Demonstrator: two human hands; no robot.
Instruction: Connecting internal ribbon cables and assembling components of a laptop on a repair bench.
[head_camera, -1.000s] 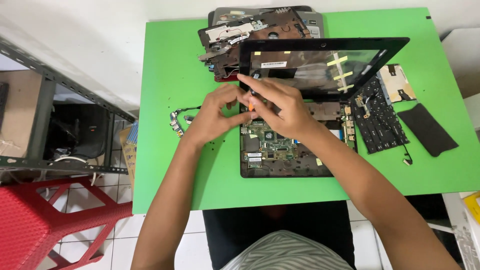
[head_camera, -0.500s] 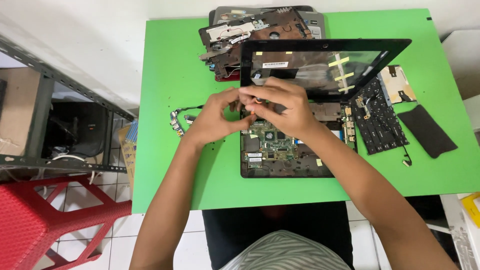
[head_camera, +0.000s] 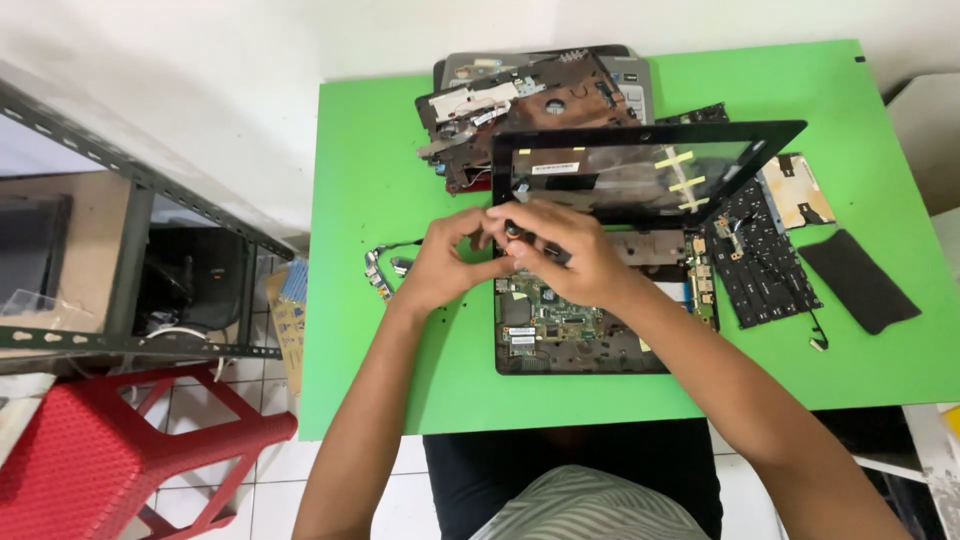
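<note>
An opened laptop base (head_camera: 590, 345) with its bare circuit board lies on the green table (head_camera: 400, 150), near the middle. Its black screen frame (head_camera: 640, 170) stands tilted up behind it. My left hand (head_camera: 445, 262) and my right hand (head_camera: 570, 255) meet at the frame's lower left corner, by the hinge. The fingertips of both pinch a small dark part (head_camera: 511, 231) there. What the part is cannot be made out. My right forearm crosses over the base.
A detached keyboard (head_camera: 765, 255), a black pad (head_camera: 858, 280) and a small board (head_camera: 795, 190) lie to the right. Stacked laptop shells (head_camera: 530, 95) sit at the back. A small cable piece (head_camera: 385, 270) lies left. A red stool (head_camera: 100, 450) and metal shelf (head_camera: 130, 250) stand beside the table.
My right hand's fingers, stretched toward the upper left a second ago, have curled in. Both hands have drawn closer together at the hinge corner.
</note>
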